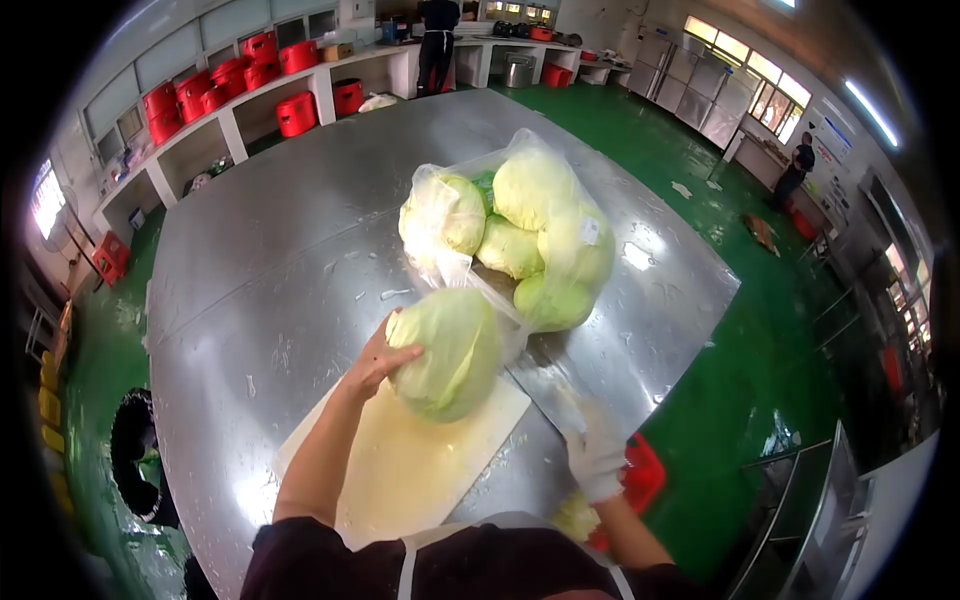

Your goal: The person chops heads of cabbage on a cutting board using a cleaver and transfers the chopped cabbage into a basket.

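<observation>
My left hand (378, 360), bare, grips a pale green cabbage (447, 355) from its left side, above the far end of a yellowish-white cutting board (430, 475). My right hand (597, 462) wears a white glove and is at the table's right edge, beside a red container (645, 474). Its fingers are blurred, and a faint pale streak lies ahead of them; I cannot make out whether it holds anything. Beyond the held cabbage, a clear plastic bag (462, 270) lies open around several more cabbages (510, 247).
The large metal table (270, 270) has wet spots and scraps. Pale leaf pieces (577, 516) lie low by the red container. Red pots (297, 114) line the left counter. One person (437, 45) stands at the back, another (797, 168) at far right. The green floor (660, 150) looks wet.
</observation>
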`<state>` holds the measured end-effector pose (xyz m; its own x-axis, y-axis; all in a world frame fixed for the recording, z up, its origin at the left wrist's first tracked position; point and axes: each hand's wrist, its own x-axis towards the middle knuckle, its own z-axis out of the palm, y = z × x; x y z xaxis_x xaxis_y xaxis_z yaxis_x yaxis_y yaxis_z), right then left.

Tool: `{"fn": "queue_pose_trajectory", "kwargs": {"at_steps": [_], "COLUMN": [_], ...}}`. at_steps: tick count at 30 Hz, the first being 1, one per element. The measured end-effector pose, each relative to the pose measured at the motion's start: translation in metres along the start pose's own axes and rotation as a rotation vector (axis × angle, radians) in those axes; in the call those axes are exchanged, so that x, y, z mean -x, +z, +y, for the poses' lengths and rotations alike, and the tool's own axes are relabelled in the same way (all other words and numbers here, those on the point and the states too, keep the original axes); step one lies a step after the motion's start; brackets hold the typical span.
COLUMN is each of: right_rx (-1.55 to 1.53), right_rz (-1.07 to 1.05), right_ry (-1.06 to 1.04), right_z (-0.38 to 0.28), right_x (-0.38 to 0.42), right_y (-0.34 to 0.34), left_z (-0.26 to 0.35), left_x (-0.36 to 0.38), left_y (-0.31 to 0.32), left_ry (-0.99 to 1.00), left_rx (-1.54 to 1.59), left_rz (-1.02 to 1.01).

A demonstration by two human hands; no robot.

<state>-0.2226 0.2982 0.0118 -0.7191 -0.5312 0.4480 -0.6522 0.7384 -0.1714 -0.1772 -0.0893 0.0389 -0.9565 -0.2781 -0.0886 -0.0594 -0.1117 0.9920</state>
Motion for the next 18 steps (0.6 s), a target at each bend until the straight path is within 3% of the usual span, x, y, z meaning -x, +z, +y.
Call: {"fn": "queue_pose_trajectory", "kwargs": {"at_steps": [3,4,7,9,11,13,17,18], "right_rx": [-0.06,-0.062,0.092,0.151,0.194,0.139,-0.205,-0.507], "right_rz": [-0.214,-0.316,-0.302,-0.509,-0.59,-0.636,-0.398,-0.414], "right_ry": [0.346,0.458,0.304,0.458,0.387,0.441,0.555,0.739], "right_z": [0.0,-0.002,0.008,-0.002,0.004,-0.01,-0.001,-0.021], "right_x": [0.025,0.036,0.057,0.046,0.047,0.047,0.072,0.076], "right_y": [-0.013,-0.011,0.015,0.002,0.005,-0.01,-0.031,-0.048], "left_z": [-0.028,-0.06,-0.11,-0.115,-0.103,-0.085,-0.06,-0.059], "left_x": [0.033,0.044,0.09,0.122,0.16,0.19,0.216,0.228], "left_y": [0.016,0.012,0.023,0.024,0.01,0.006,0.016,0.024], "left_ry": [-0.091,-0.041,0.033,0.013,-0.078,0.169,0.17,0.213], "left_rx": [0.132,0.309,0.712,0.797,0.764,0.561,0.3,0.299], "left_rz": [0.093,0.063,0.234,0.355,0.313,0.352,0.598,0.625]}}
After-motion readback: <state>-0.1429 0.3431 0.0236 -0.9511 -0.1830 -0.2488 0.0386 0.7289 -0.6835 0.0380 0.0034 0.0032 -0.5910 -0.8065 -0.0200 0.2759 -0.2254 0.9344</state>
